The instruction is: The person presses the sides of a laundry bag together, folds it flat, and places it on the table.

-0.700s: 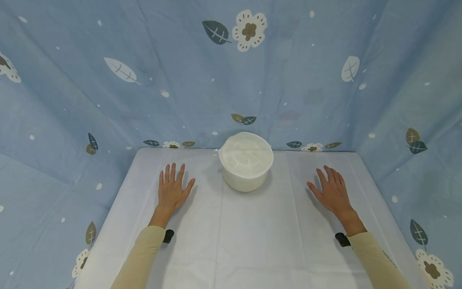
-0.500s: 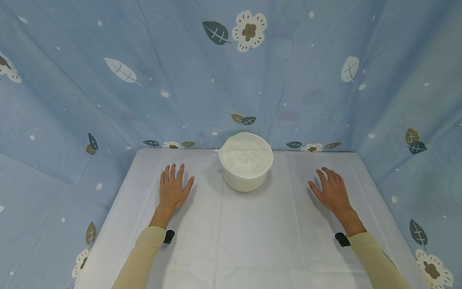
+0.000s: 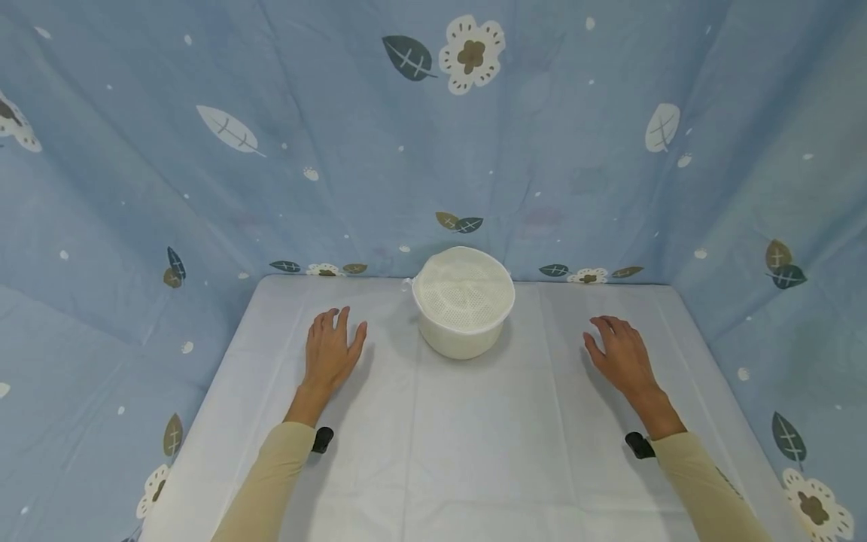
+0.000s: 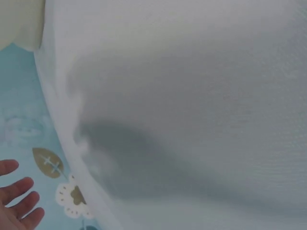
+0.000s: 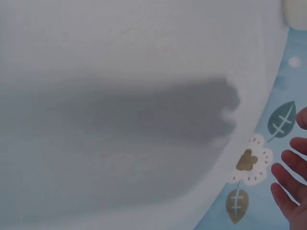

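I can read no words, labels, brands or numbers anywhere here, neither on the tub [image 3: 463,301] in front of me nor on the leaf-and-flower cloth [image 3: 433,135] behind it.

In both wrist views, only fingertips are being shown: the left hand [image 4: 17,196] and right hand [image 5: 293,179] are being cut off by the edges. Beyond the fingers, the tub [image 4: 19,24] is being cropped.

blue floral curtain [image 3: 339,150], white tablecloth [image 3: 474,436]
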The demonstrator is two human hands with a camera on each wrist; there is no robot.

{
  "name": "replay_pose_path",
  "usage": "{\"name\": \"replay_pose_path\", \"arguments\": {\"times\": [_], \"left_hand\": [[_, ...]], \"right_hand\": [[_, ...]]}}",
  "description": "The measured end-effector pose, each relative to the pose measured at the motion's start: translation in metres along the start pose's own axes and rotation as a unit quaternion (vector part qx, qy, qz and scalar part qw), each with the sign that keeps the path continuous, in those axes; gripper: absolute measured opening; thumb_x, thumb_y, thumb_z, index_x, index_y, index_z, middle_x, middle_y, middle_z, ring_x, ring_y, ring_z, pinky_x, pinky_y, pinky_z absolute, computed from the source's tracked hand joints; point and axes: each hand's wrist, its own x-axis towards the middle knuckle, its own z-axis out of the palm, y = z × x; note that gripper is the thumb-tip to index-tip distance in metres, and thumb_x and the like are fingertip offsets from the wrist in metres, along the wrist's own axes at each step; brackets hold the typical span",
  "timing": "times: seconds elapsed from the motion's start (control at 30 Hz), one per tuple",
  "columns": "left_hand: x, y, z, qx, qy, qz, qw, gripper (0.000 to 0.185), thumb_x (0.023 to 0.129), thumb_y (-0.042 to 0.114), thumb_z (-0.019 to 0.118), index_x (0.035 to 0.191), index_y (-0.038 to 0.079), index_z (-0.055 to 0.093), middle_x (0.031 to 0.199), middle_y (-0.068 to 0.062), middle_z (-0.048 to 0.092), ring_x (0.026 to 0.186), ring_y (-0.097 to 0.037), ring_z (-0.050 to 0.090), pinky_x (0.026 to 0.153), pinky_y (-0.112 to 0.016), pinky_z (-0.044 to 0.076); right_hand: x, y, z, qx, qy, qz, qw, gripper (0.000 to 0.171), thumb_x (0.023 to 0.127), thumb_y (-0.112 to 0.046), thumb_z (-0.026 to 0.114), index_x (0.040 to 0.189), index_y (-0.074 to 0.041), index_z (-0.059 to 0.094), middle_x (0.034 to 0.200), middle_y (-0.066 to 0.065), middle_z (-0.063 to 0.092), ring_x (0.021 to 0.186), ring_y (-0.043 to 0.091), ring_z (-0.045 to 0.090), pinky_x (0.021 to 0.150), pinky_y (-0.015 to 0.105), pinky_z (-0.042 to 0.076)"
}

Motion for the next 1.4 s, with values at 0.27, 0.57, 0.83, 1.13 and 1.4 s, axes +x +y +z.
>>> {"name": "replay_pose_path", "arguments": {"times": [0.27, 0.57, 0.83, 1.13, 1.4], "left_hand": [[0.007, 0.008, -0.002, -0.015, 0.021, 0.012, 0.9996, 0.053, 0.104, 0.038, 0.057, 0.13, -0.008, 0.062, 0.121, -0.032, 0.062, 0.111, -0.049, 0.058, 0.093, -0.06, 0.05], [0.016, 0.023, -0.005, -0.026, 0.037, 0.023, 0.9987, 0.049, 0.104, 0.035, 0.057, 0.128, -0.008, 0.064, 0.118, -0.03, 0.063, 0.106, -0.047, 0.061, 0.088, -0.058, 0.053], [0.024, 0.036, -0.007, -0.041, 0.053, 0.031, 0.9973, 0.047, 0.104, 0.032, 0.058, 0.125, -0.009, 0.065, 0.114, -0.03, 0.065, 0.103, -0.046, 0.063, 0.088, -0.056, 0.053], [0.032, 0.048, -0.007, -0.048, 0.041, 0.022, 0.9978, 0.044, 0.105, 0.031, 0.057, 0.123, -0.009, 0.066, 0.114, -0.028, 0.066, 0.103, -0.044, 0.064, 0.089, -0.054, 0.054], [0.039, 0.056, -0.003, -0.073, 0.052, 0.026, 0.9956, 0.04, 0.105, 0.026, 0.058, 0.121, -0.009, 0.068, 0.108, -0.026, 0.069, 0.097, -0.041, 0.067, 0.081, -0.052, 0.058]], "right_hand": [[0.008, -0.005, -0.001, 0.009, 0.003, 0.008, 1.0, 0.028, 0.088, -0.003, 0.077, 0.111, 0.01, 0.068, 0.108, 0.03, 0.067, 0.097, 0.048, 0.063, 0.082, 0.062, 0.051], [0.022, -0.017, -0.007, 0.021, 0.013, -0.005, 1.0, 0.029, 0.088, -0.004, 0.077, 0.112, 0.01, 0.068, 0.109, 0.03, 0.067, 0.097, 0.047, 0.064, 0.082, 0.061, 0.053], [0.034, -0.027, -0.009, 0.033, 0.01, 0.001, 0.999, 0.029, 0.091, -0.005, 0.075, 0.115, 0.01, 0.068, 0.109, 0.03, 0.067, 0.096, 0.047, 0.064, 0.082, 0.06, 0.054], [0.049, -0.039, -0.008, 0.049, -0.001, 0.011, 0.999, 0.03, 0.094, -0.007, 0.073, 0.119, 0.01, 0.066, 0.111, 0.029, 0.067, 0.097, 0.045, 0.065, 0.082, 0.058, 0.056], [0.059, -0.049, -0.004, 0.078, -0.007, 0.019, 0.997, 0.029, 0.095, -0.009, 0.072, 0.118, 0.008, 0.067, 0.108, 0.025, 0.069, 0.093, 0.04, 0.065, 0.075, 0.055, 0.057]]}}
